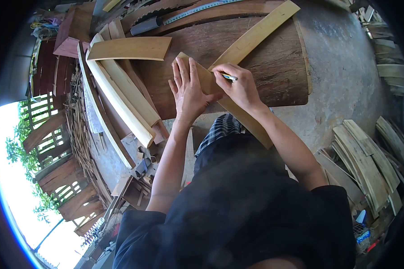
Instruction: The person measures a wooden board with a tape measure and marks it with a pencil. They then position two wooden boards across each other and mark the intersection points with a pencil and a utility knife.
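Note:
My left hand [188, 92] lies with spread fingers on a long thin board [242, 117], which runs from the dark wooden work surface [274, 74] down toward my lap. In my right hand [241, 85] is a pencil [229, 77], gripped between thumb and fingers beside the board's edge. The pencil's tip is hidden by my fingers. Another thin board [258, 33] slants up to the right from near my right fingertips. A shorter curved board [130, 48] lies to the upper left of my left hand.
Long pale planks [121, 94] lean at the left of the work surface. A saw [148, 26] and a measuring tape [195, 10] lie along the back. Stacked boards [363, 161] rest on the floor at the right. A reddish wooden block [72, 31] stands at the upper left.

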### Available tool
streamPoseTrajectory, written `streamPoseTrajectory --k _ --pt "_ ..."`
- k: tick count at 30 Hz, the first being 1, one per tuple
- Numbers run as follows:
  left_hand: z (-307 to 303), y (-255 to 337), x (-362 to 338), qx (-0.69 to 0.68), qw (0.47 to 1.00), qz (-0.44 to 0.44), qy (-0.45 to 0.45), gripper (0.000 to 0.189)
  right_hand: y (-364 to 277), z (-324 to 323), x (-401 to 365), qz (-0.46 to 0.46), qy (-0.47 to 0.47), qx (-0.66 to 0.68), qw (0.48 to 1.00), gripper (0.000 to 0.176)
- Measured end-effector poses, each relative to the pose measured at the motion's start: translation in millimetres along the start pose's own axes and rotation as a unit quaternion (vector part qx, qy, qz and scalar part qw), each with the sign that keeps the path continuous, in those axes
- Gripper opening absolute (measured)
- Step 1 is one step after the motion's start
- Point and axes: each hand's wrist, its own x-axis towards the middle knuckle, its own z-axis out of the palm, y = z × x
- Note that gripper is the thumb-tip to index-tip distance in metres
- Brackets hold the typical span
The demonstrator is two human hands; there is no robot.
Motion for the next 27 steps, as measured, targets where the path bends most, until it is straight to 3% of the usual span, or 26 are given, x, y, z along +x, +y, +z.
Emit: streamPoseTrajectory --k 6,14,21,27 --pt "4 -4 -1 0.001 1.0 0.015 0.019 0.14 -6 -23 -19 0.076 -0.025 0.008 0.997 0.01" --pt "4 -4 0 0.007 1.0 0.013 0.011 0.142 1 -3 -1 0.025 -0.012 0.003 1.0 0.012" --pt "6 -4 0 0.01 1.0 0.015 0.021 0.141 -4 -21 -19 0.076 -0.017 0.011 0.997 0.011" --pt "4 -4 1 0.0 1.0 0.016 0.017 0.141 5 6 6 0.014 -0.004 -0.006 1.0 0.011"
